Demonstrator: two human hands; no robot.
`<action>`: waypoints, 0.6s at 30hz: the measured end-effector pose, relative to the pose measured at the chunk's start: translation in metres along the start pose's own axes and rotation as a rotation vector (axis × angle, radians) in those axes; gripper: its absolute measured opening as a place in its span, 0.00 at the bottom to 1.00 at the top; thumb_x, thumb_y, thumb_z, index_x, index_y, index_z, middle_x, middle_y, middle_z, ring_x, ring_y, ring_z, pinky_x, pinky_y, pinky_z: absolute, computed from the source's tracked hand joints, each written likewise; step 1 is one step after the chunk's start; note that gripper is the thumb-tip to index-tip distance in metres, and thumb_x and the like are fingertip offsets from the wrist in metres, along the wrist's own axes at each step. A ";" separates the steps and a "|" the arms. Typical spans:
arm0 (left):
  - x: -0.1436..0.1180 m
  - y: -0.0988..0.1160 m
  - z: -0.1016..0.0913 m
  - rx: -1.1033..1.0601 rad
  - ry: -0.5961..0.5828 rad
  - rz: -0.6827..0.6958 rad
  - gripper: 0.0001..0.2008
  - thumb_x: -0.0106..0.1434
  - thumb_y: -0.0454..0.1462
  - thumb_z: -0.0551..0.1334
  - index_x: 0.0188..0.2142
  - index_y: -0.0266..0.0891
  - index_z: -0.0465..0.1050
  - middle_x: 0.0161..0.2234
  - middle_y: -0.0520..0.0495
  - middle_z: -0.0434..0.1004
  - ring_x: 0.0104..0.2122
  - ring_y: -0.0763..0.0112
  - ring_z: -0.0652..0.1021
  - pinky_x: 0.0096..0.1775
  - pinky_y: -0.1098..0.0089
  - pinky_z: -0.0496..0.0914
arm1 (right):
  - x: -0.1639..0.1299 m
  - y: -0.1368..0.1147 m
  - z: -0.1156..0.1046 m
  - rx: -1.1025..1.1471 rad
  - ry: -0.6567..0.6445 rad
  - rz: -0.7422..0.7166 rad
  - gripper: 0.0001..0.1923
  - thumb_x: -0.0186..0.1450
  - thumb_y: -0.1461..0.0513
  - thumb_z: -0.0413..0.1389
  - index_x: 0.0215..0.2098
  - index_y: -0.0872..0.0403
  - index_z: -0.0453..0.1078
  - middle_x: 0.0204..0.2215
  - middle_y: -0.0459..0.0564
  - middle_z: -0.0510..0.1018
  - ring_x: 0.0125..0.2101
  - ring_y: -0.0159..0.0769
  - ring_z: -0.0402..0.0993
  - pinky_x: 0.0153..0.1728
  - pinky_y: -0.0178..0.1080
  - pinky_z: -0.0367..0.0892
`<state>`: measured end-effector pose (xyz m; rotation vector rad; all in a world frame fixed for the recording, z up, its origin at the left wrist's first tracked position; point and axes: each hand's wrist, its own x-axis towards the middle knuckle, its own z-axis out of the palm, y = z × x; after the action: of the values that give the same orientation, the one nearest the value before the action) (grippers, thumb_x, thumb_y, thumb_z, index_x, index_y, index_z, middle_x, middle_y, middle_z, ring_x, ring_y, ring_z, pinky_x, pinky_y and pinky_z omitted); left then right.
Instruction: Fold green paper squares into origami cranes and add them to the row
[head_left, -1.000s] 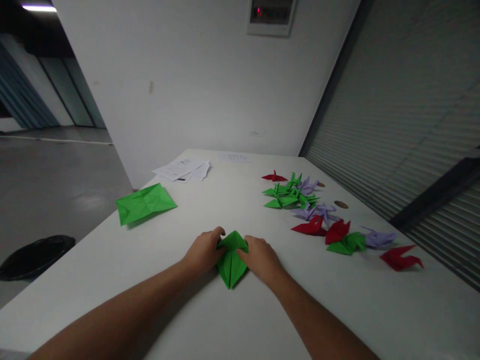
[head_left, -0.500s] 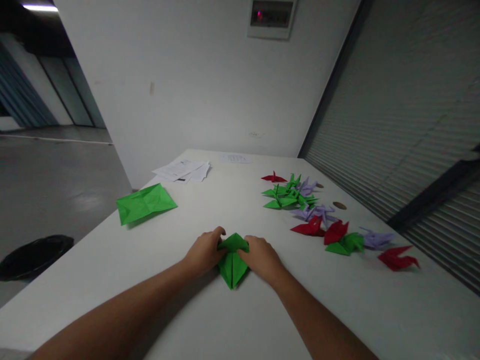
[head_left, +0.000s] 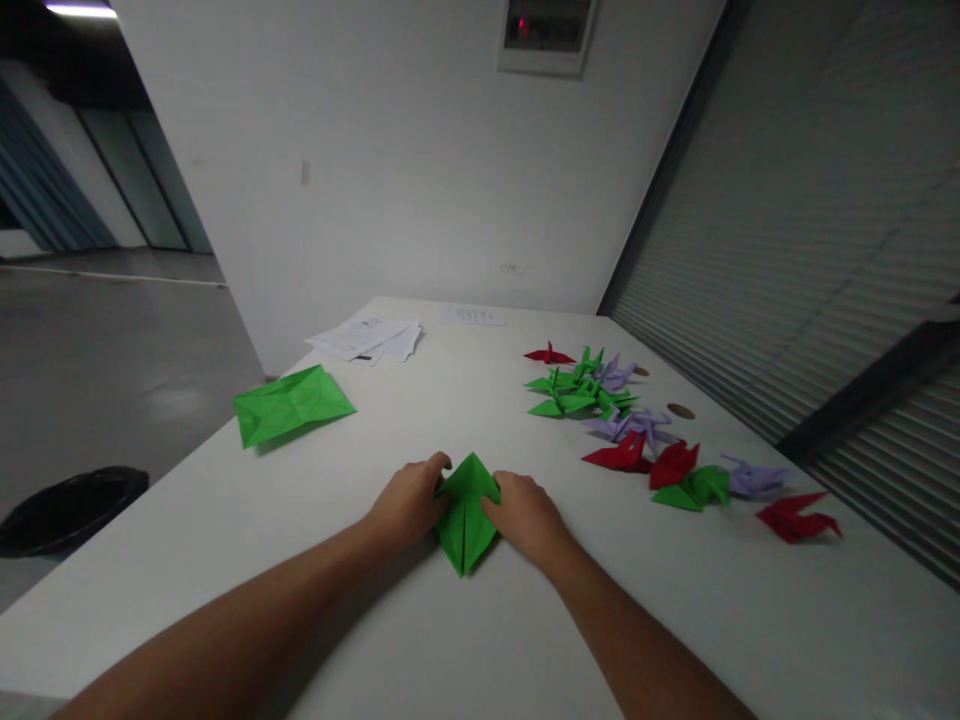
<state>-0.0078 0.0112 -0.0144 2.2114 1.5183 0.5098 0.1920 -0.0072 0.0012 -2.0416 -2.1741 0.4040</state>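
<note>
I had the green paper [head_left: 466, 510] pinned flat near the desk's [head_left: 420, 640] front edge, roughly midway along it. My left hand [head_left: 407, 503] pressed on its left flap with fingers curled over the paper's edge, and my right hand [head_left: 525, 512] lay on its right flap the same way — both hands closed down on the sheet, not lifting it. By my reckoning the fold was only partway along: the piece was a flat kite shape with a centre crease and a sharp point towards me, and no neck, tail or wings had been raised.

Towards the right edge lay the finished work — a scatter of folded cranes [head_left: 600, 395] in green, red and lilac, crisp and angular, with one red crane [head_left: 799, 518] nearest the right edge. Near the left edge sat a creased green sheet [head_left: 291, 405], opened out and slightly rumpled, not yet folded up. White printed papers [head_left: 365, 340] lay at the far left corner. The desk itself was smooth, matt and pale.
</note>
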 end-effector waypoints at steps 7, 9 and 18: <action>0.000 -0.003 0.000 0.009 0.021 0.037 0.19 0.61 0.30 0.62 0.52 0.41 0.70 0.36 0.46 0.84 0.36 0.62 0.81 0.35 0.68 0.66 | -0.002 0.000 -0.002 0.002 -0.001 -0.002 0.04 0.66 0.62 0.56 0.36 0.51 0.74 0.37 0.56 0.84 0.39 0.45 0.81 0.33 0.38 0.61; 0.000 -0.003 0.001 0.011 0.020 0.039 0.19 0.60 0.31 0.62 0.52 0.41 0.70 0.36 0.46 0.84 0.35 0.62 0.81 0.35 0.68 0.65 | -0.001 0.000 -0.001 0.008 -0.002 -0.001 0.04 0.66 0.62 0.56 0.35 0.51 0.74 0.37 0.56 0.84 0.38 0.45 0.81 0.32 0.38 0.60; 0.001 -0.002 -0.002 0.005 -0.001 0.024 0.15 0.62 0.32 0.62 0.49 0.42 0.71 0.36 0.47 0.83 0.36 0.62 0.81 0.35 0.69 0.65 | -0.003 0.030 -0.014 0.470 -0.157 -0.311 0.07 0.61 0.60 0.63 0.36 0.54 0.73 0.30 0.46 0.77 0.30 0.35 0.71 0.30 0.34 0.60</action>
<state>-0.0104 0.0127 -0.0132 2.2356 1.4957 0.5124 0.2246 -0.0071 0.0069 -1.4424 -2.1648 0.9509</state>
